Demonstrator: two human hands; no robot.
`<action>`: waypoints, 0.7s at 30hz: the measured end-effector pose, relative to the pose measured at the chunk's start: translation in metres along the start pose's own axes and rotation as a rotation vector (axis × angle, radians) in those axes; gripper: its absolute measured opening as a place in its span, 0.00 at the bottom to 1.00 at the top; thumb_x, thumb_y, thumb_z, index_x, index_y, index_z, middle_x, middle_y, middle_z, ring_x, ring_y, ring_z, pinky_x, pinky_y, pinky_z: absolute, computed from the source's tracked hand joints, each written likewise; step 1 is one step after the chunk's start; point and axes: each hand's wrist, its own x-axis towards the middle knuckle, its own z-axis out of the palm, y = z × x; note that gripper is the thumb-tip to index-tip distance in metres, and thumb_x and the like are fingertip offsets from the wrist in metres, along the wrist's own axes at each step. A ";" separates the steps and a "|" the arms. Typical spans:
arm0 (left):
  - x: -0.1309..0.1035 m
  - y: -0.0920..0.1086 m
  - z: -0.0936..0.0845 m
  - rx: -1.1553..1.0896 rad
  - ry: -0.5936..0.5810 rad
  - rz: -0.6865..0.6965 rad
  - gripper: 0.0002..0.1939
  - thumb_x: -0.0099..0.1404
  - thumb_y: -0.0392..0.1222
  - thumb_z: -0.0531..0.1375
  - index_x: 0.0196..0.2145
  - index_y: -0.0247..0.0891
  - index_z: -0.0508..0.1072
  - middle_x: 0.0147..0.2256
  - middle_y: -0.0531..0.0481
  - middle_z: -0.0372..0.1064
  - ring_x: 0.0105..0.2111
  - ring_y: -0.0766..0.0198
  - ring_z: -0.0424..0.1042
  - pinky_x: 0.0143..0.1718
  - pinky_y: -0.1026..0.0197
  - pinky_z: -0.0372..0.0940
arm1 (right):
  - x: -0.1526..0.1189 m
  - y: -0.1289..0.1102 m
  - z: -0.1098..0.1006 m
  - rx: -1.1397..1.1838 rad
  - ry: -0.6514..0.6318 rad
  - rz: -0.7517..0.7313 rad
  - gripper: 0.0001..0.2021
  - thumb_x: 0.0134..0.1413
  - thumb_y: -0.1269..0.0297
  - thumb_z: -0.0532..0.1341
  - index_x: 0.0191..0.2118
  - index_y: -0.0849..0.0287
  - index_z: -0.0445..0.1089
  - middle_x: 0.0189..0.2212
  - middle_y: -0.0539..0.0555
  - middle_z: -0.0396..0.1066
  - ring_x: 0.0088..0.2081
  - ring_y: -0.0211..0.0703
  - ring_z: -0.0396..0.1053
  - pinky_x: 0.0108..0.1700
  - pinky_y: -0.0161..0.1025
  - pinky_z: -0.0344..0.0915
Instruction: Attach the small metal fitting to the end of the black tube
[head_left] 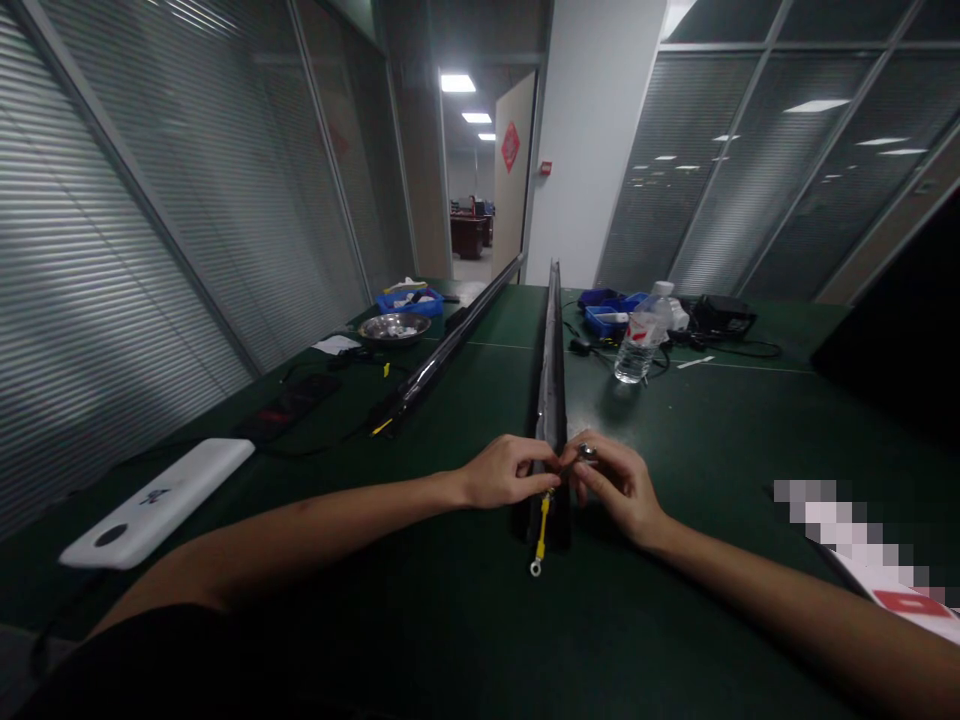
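At the dark bar [550,385] | left hand [508,474]: curled, touching it | right hand [619,487]: curled | both grips unclear

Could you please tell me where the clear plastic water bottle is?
In the head view, it stands right of the long dark rail, beside the blue plastic tray.
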 end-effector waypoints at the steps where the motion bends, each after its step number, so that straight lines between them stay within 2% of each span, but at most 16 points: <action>1: 0.000 0.000 0.000 -0.002 -0.004 -0.003 0.09 0.71 0.43 0.64 0.38 0.32 0.76 0.27 0.56 0.62 0.25 0.70 0.60 0.28 0.68 0.52 | 0.000 0.000 0.000 0.002 -0.002 0.001 0.08 0.71 0.60 0.61 0.44 0.56 0.78 0.39 0.55 0.70 0.29 0.40 0.70 0.26 0.35 0.71; 12: 0.001 0.002 -0.002 0.015 -0.038 0.003 0.10 0.73 0.41 0.61 0.36 0.33 0.75 0.32 0.53 0.67 0.32 0.66 0.66 0.35 0.67 0.57 | 0.000 0.000 0.001 0.025 -0.001 0.072 0.09 0.70 0.58 0.63 0.43 0.57 0.77 0.38 0.55 0.70 0.32 0.43 0.72 0.28 0.37 0.75; 17: 0.000 0.002 -0.002 0.011 -0.033 -0.004 0.10 0.73 0.43 0.62 0.38 0.32 0.75 0.29 0.54 0.63 0.27 0.68 0.61 0.29 0.68 0.54 | 0.000 0.000 0.002 0.032 0.008 0.073 0.08 0.70 0.59 0.64 0.42 0.57 0.77 0.36 0.54 0.69 0.31 0.42 0.71 0.28 0.36 0.76; 21: 0.000 0.000 -0.001 0.003 -0.013 0.012 0.10 0.72 0.43 0.62 0.38 0.31 0.75 0.28 0.56 0.63 0.25 0.70 0.60 0.28 0.68 0.53 | 0.001 0.000 0.002 0.036 0.015 0.071 0.07 0.69 0.60 0.64 0.42 0.57 0.77 0.36 0.53 0.69 0.30 0.41 0.72 0.27 0.36 0.76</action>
